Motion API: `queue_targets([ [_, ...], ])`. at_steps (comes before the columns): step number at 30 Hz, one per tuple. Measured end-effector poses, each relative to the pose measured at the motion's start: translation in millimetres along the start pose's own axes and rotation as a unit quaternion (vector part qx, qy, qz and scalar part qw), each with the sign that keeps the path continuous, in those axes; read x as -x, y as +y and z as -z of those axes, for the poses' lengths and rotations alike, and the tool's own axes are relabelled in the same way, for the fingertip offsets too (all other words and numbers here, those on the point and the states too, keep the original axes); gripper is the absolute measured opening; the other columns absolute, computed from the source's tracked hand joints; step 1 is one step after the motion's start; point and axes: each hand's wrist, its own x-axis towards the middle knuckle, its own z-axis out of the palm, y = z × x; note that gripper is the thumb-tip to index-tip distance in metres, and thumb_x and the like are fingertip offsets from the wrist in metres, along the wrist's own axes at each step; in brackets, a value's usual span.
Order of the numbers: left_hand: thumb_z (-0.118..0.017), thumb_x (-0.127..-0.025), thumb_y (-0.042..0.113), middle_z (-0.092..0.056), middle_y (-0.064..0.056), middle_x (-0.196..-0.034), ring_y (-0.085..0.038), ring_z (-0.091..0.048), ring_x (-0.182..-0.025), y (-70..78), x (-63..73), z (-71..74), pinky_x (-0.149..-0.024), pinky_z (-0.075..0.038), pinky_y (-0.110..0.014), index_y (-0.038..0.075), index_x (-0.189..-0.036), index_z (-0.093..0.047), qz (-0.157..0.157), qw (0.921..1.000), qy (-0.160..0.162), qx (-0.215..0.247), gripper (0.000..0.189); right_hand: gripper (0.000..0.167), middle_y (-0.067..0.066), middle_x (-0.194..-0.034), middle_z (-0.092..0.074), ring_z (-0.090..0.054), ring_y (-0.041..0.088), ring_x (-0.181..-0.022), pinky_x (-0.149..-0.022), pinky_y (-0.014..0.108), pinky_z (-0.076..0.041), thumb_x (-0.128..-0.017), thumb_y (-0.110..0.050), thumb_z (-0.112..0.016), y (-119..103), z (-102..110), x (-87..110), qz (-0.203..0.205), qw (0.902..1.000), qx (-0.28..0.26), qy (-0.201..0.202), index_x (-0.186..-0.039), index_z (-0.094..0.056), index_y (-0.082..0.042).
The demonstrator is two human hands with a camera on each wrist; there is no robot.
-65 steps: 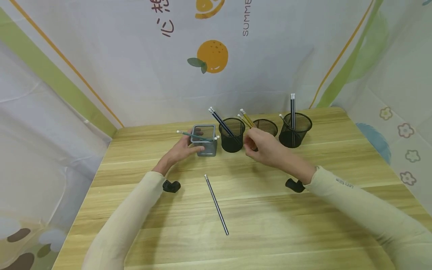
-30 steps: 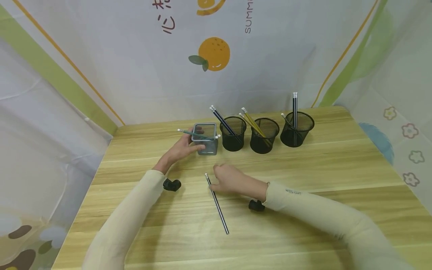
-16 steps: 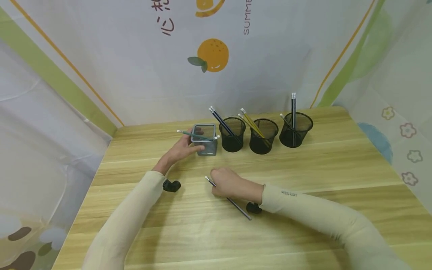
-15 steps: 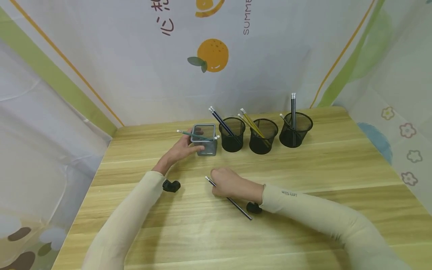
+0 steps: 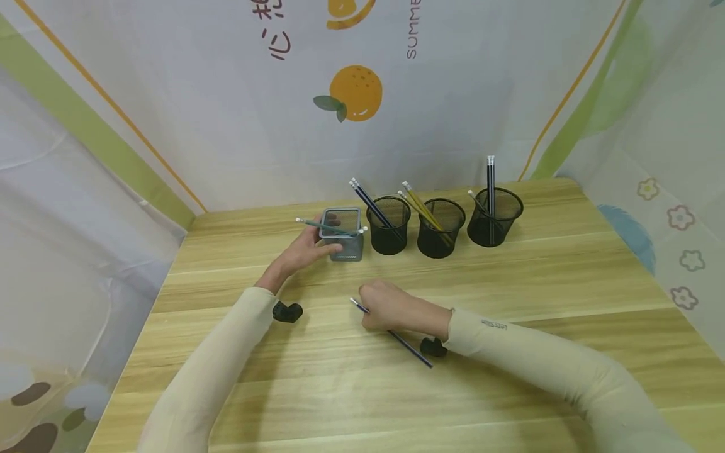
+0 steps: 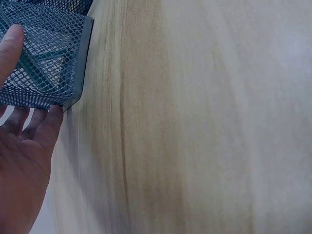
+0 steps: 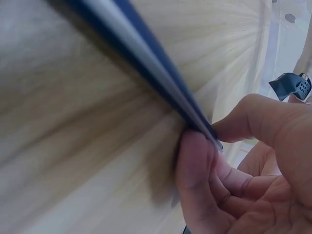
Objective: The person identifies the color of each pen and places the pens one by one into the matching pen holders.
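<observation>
My right hand [image 5: 387, 307] pinches a dark blue and silver striped pencil [image 5: 416, 352] between thumb and fingertips, low over the middle of the table. Its white eraser end points to the upper left; in the right wrist view the pencil [image 7: 146, 58] runs diagonally up from the fingertips. At the back left, my left hand [image 5: 303, 251] holds a grey square mesh pencil holder [image 5: 347, 248], thumb at the front and fingers behind. Green pencils [image 5: 325, 226] lean in that holder. The left wrist view shows the fingers against the mesh wall [image 6: 53, 53].
Three round black mesh cups stand right of the grey holder: one with dark blue pencils [image 5: 365, 198], one with yellow pencils [image 5: 419, 204], and one with black striped pencils [image 5: 491, 176]. A printed curtain [image 5: 453, 113] hangs behind the wooden table [image 5: 317, 390].
The right hand came from the yellow-pencil cup down to the pencil on the table, took hold of it and turned its lower end to the right. The left hand stayed at the grey holder.
</observation>
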Motion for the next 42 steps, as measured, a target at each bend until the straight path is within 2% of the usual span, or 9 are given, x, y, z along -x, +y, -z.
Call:
queue_targets([
  [7, -0.071, -0.096, 0.004, -0.039, -0.025, -0.153, -0.043, -0.033, -0.143, -2.0, 1.0, 1.1, -0.118, -0.021, -0.056, -0.002, -0.156, -0.029, -0.001, 1.0000, 0.003, -0.004, 0.073, 0.033, -0.004, -0.063, -0.037, -0.028, 0.009, -0.052, -0.044, 0.021, -0.026, -0.076, 0.004, -0.068, 3.0, 1.6, 8.0, 0.006, 1.0000, 0.002, 0.002, -0.066, -0.042, -0.014],
  [14, -0.071, -0.096, 0.003, -0.039, -0.025, -0.152, -0.043, -0.035, -0.142, -1.2, 0.1, 0.5, -0.118, -0.021, -0.055, -0.003, -0.155, -0.029, -0.004, 1.0000, 0.001, -0.009, 0.073, 0.035, -0.005, -0.063, -0.033, -0.025, 0.009, -0.053, -0.046, 0.022, -0.023, -0.075, 0.005, -0.066, 11.3, 6.2, 16.3, 0.001, 0.9996, -0.021, -0.017, -0.063, -0.039, -0.015],
  [18, -0.071, -0.096, 0.004, -0.039, -0.024, -0.152, -0.043, -0.035, -0.142, -1.1, -0.6, 0.5, -0.118, -0.021, -0.056, -0.002, -0.155, -0.029, 0.001, 1.0000, 0.000, -0.008, 0.072, 0.024, -0.005, -0.064, -0.041, -0.036, 0.010, -0.056, -0.049, 0.024, -0.030, -0.077, 0.002, -0.067, 18.8, 14.7, 23.9, -0.030, 0.9977, -0.048, -0.036, -0.070, -0.049, -0.011],
  [22, -0.070, -0.097, 0.004, -0.038, -0.024, -0.153, -0.043, -0.034, -0.142, -0.7, -0.6, 0.9, -0.118, -0.020, -0.057, -0.001, -0.156, -0.029, 0.002, 1.0000, -0.002, -0.006, 0.072, 0.016, -0.004, -0.067, -0.051, -0.045, 0.010, -0.060, -0.052, 0.023, -0.036, -0.079, 0.000, -0.070, 27.6, 29.4, 31.2, -0.042, 0.9956, -0.077, -0.034, -0.077, -0.057, -0.009],
  [26, -0.070, -0.097, 0.003, -0.038, -0.024, -0.153, -0.043, -0.033, -0.142, -2.4, -1.2, 1.6, -0.118, -0.019, -0.057, -0.002, -0.156, -0.028, 0.003, 1.0000, -0.002, -0.005, 0.073, 0.015, -0.002, -0.069, -0.052, -0.046, 0.010, -0.061, -0.054, 0.023, -0.038, -0.078, 0.002, -0.068, 37.9, 44.4, 35.1, -0.032, 0.9933, -0.111, -0.007, -0.080, -0.057, -0.007],
  [32, -0.070, -0.097, 0.004, -0.038, -0.024, -0.153, -0.043, -0.033, -0.143, -3.3, -1.4, 2.2, -0.118, -0.018, -0.057, -0.002, -0.156, -0.028, 0.003, 1.0000, -0.001, -0.003, 0.073, 0.010, -0.002, -0.074, -0.059, -0.054, 0.012, -0.064, -0.058, 0.027, -0.046, -0.080, -0.002, -0.067, 46.0, 69.9, 38.8, -0.003, 0.9916, -0.105, 0.076, -0.083, -0.060, -0.008],
  [36, -0.070, -0.097, 0.004, -0.038, -0.024, -0.153, -0.043, -0.032, -0.143, -4.1, -1.6, 2.0, -0.118, -0.019, -0.057, -0.001, -0.156, -0.028, 0.005, 1.0000, -0.002, -0.004, 0.073, 0.009, -0.001, -0.079, -0.062, -0.059, 0.014, -0.071, -0.066, 0.031, -0.052, -0.084, -0.002, -0.067, 41.9, 93.0, 40.3, 0.002, 0.9881, -0.111, 0.107, -0.090, -0.062, -0.007],
  [42, -0.069, -0.097, 0.004, -0.036, -0.025, -0.154, -0.045, -0.031, -0.143, -4.5, -1.3, 1.9, -0.118, -0.016, -0.060, -0.002, -0.157, -0.027, 0.002, 1.0000, -0.004, -0.001, 0.073, 0.009, 0.004, -0.086, -0.064, -0.061, 0.019, -0.078, -0.072, 0.035, -0.054, -0.090, -0.001, -0.066, 29.5, 130.4, 40.6, 0.013, 0.9781, -0.132, 0.160, -0.097, -0.060, -0.004],
])
